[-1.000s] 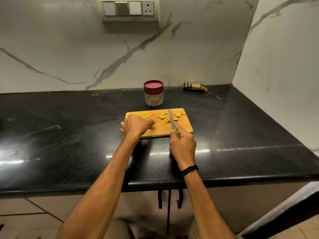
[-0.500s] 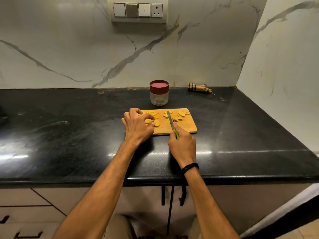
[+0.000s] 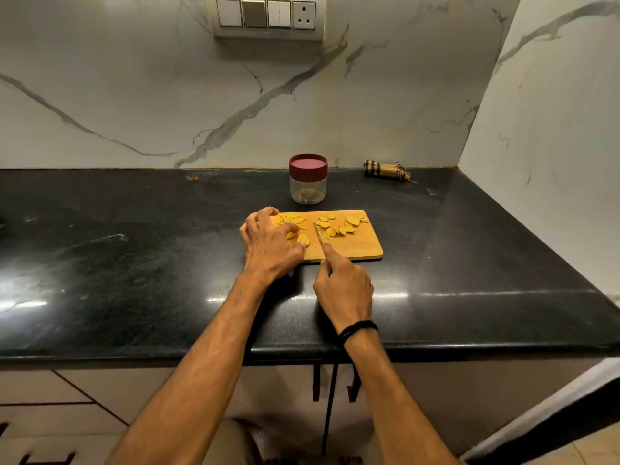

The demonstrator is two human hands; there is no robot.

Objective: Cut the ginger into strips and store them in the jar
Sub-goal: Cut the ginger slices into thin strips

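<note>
Pinning a ginger slice (image 3: 303, 239) to the wooden cutting board (image 3: 359, 248) with the left hand (image 3: 268, 245) at centre frame: fingers curled down over it, thumb tip touching its lower edge, knuckles raised. Gripping the knife (image 3: 318, 233) in the right hand (image 3: 344, 290), just below and right of the left one: fingers wrapped round the nearly hidden handle, index finger laid straight along the back of the blade. Pointing the blade toward the top of the frame, just right of the pinned slice; on the board or barely above it, cannot tell which.

Showing thin yellow ginger strips (image 3: 292, 219) heaped at the board's upper left corner, just above the left fingers, and loose slices (image 3: 339, 227) scattered across its upper middle and upper right, right of the blade.

Finding the jar (image 3: 308, 189) upright on the black countertop (image 3: 134, 246) just above the board, near but apart from it, dark red lid (image 3: 308, 164) on, clear body with something pale at the bottom, too small to make out.

Noting a rolled checked cloth (image 3: 385, 170) at the back of the counter, right of the jar, against the marble wall (image 3: 134, 95); a switch panel (image 3: 268, 16) at top centre; a black wristband (image 3: 357, 330) round the right wrist.
</note>
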